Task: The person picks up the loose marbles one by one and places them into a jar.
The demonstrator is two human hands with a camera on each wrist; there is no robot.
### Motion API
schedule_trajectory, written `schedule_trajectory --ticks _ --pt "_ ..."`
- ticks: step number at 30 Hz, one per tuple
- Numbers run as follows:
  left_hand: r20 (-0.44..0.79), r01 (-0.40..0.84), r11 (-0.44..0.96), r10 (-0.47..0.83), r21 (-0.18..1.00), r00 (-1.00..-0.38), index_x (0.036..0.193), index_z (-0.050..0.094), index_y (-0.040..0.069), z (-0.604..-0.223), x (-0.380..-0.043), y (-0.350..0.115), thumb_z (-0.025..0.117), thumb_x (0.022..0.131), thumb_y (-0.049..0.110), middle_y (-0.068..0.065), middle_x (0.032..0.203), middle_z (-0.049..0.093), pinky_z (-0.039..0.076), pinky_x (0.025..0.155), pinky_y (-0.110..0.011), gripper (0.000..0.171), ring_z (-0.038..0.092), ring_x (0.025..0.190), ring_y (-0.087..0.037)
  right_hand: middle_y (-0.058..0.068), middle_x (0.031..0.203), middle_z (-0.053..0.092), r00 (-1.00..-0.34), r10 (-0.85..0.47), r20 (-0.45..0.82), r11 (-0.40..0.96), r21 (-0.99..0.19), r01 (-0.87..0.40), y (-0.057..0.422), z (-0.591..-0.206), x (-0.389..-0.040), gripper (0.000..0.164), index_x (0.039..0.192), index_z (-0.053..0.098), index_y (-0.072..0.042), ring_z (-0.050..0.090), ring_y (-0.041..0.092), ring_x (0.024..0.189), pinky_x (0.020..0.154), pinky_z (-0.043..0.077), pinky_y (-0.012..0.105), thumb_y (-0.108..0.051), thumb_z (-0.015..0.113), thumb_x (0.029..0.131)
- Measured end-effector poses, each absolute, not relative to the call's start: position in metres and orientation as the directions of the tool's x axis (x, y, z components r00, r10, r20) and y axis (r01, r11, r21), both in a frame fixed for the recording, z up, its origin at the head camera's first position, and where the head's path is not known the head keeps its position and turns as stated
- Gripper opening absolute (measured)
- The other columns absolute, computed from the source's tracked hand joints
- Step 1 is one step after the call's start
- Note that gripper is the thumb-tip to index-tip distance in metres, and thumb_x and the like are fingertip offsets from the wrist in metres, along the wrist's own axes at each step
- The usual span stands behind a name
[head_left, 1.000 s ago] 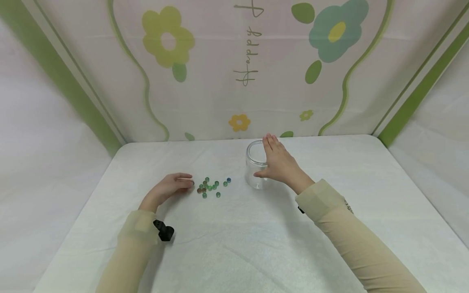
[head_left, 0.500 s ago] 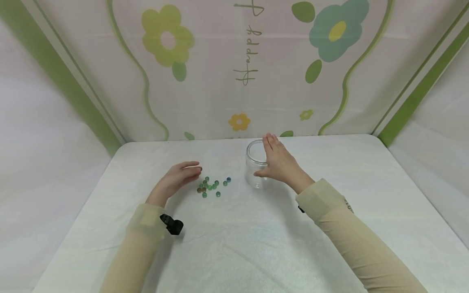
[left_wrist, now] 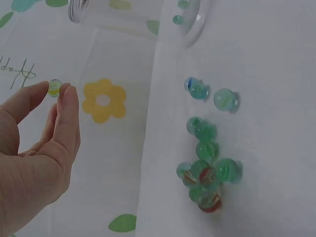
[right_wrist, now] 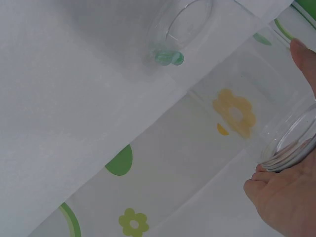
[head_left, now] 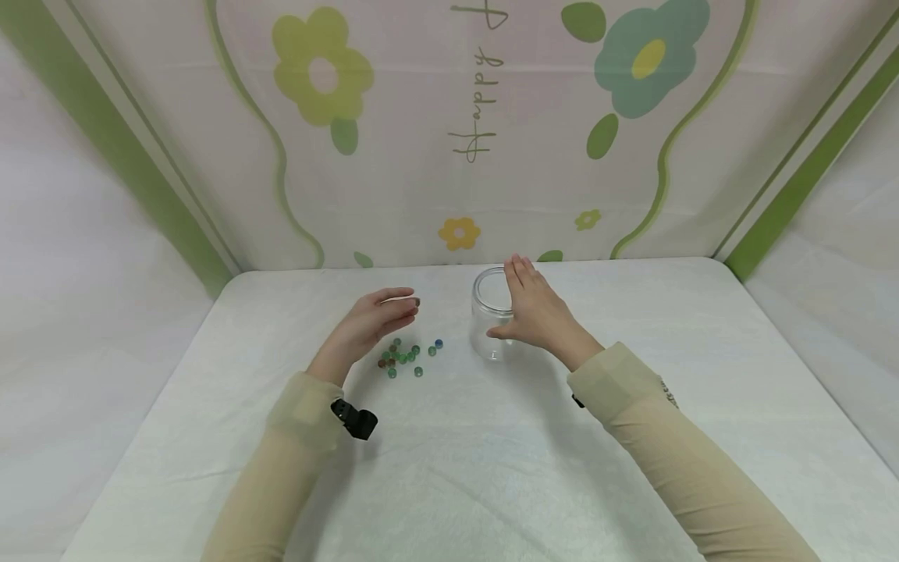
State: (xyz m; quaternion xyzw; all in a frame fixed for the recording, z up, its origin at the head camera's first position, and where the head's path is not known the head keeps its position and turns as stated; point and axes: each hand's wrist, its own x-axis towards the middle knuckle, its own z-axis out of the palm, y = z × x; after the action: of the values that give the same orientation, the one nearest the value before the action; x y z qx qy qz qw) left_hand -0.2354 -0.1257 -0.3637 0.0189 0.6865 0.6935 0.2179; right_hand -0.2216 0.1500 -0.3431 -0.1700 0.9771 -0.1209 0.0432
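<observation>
My left hand (head_left: 368, 321) is raised over the table, left of the jar. Between its thumb and fingertips it pinches a clear marble with a yellow swirl (left_wrist: 55, 88). A clear glass jar (head_left: 485, 332) stands upright and lidless on the cloth. My right hand (head_left: 539, 314) holds it from the right, the thumb on the near side and the fingers by the rim. Two green marbles (right_wrist: 168, 58) show through the glass at the jar's base in the right wrist view. Below the left hand, several green and brown-red marbles (left_wrist: 207, 150) lie in a loose cluster.
A blue marble (head_left: 438, 343) lies at the cluster's right edge, towards the jar. White cloth (head_left: 449, 453) covers the table. Behind its far edge rises a flower-printed curtain (head_left: 393, 179), with white side walls (head_left: 91, 234) left and right.
The left hand has lifted away from the cluster's left side and moved right and towards the far edge, with the marble in its fingertips. The right hand and jar have stayed put.
</observation>
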Motion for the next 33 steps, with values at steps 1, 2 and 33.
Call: schedule_trajectory --ticks 1,2,33 --pt "-0.269 -0.272 0.037 0.332 0.962 -0.904 0.144 0.035 -0.002 -0.361 -0.236 -0.121 0.051 0.098 0.008 -0.006 0.123 0.053 0.053 0.092 -0.015 0.049 0.060 0.100 -0.002 0.026 0.159 0.004 -0.939 -0.342 -0.042 0.913 -0.251 -0.322 0.150 -0.343 -0.221 0.116 0.149 0.006 0.010 0.003 0.038 0.149 0.124 0.010 0.048 -0.046 0.077 0.077" --pt "-0.265 -0.268 0.037 0.336 0.963 -0.904 0.144 0.036 -0.002 -0.358 -0.236 -0.117 0.051 0.098 0.008 -0.007 0.125 0.053 0.053 0.092 -0.016 0.049 0.059 0.100 -0.003 0.026 0.159 0.003 -0.939 -0.341 -0.042 0.913 -0.253 -0.321 0.151 -0.342 -0.221 0.116 0.149 0.006 0.010 0.004 0.038 0.148 0.124 0.010 0.048 -0.046 0.077 0.077" --pt "-0.245 -0.240 0.057 0.345 0.969 -0.906 0.135 0.048 0.002 -0.326 -0.238 -0.033 0.059 0.095 0.012 -0.018 0.130 0.057 0.049 0.104 -0.031 0.043 0.056 0.123 -0.028 0.025 0.159 0.001 -0.943 -0.324 -0.068 0.920 -0.257 -0.297 0.151 -0.342 -0.222 0.116 0.149 0.004 0.010 0.001 0.038 0.149 0.124 0.010 0.049 -0.046 0.076 0.077"
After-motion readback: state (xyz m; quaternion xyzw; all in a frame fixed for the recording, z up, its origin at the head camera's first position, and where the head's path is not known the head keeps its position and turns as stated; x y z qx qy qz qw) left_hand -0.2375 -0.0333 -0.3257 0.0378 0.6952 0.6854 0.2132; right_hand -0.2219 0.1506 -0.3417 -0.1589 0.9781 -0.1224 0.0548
